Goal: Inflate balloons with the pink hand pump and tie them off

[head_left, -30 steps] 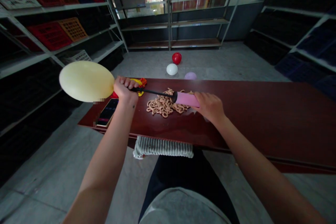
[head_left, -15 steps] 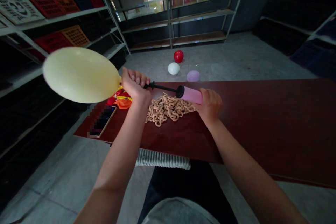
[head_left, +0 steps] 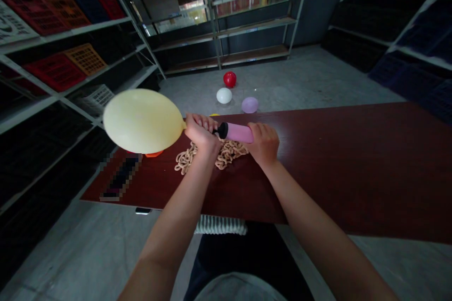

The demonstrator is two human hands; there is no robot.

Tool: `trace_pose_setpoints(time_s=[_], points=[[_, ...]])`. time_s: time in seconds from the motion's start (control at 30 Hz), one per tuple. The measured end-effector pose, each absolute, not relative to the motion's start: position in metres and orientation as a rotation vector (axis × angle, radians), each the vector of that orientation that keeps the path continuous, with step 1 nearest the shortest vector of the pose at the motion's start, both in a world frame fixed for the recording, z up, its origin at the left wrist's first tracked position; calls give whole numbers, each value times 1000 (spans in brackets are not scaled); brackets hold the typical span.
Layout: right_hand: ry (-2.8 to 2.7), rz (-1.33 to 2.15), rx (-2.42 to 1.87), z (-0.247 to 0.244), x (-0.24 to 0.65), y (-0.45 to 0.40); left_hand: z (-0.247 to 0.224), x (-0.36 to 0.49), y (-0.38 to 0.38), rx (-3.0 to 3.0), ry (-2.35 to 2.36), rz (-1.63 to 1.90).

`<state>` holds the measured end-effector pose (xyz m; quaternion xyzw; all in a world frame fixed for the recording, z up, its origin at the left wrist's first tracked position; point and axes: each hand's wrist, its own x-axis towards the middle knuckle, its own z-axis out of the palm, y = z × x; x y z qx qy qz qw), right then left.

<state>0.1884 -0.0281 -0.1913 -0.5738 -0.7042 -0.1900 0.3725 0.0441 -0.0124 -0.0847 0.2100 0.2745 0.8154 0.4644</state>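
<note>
My left hand (head_left: 202,132) is closed round the black end of a pink hand pump (head_left: 239,132) and the neck of an inflated pale yellow balloon (head_left: 143,121), which stretches out to the left. The pump's pink barrel is gripped at its right end by my right hand (head_left: 264,145). Its black shaft hardly shows between the barrel and my left hand. Below the pump, a pile of tan, curled pieces (head_left: 229,153) lies on the dark red table (head_left: 339,169), partly covered by my left wrist.
A pixelated phone (head_left: 122,176) lies at the table's left, near orange and red items (head_left: 154,154). Red (head_left: 230,79), white (head_left: 224,95) and purple (head_left: 250,105) balloons rest on the floor beyond. Shelves with crates (head_left: 65,11) stand at left.
The two hands have come closer together and the pump's black shaft has slid into the barrel. The view has shifted, and the yellow balloon sits further right and lower in the picture.
</note>
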Motion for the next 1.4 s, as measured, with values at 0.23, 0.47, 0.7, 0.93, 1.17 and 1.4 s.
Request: trace_pose_setpoints(time_s=[0.23, 0.47, 0.7, 0.93, 1.17, 1.4], points=[[-2004, -566, -1345, -193, 179, -30, -93, 10, -20, 408, 655, 2076], [-2113, -667, -1318, -192, 175, -37, -87, -36, -31, 276, 692, 2050], [-2195, -754, -1251, -189, 177, -39, -79, -94, -33, 223, 733, 2043], [-2186, -677, -1227, -187, 172, -40, -64, -129, -29, 244, 752, 2015], [-1985, -538, -1357, -189, 170, -42, -35, -98, -12, 400, 687, 2048], [-1790, -399, -1508, -192, 180, -39, -15, -27, 17, 579, 664, 1911]])
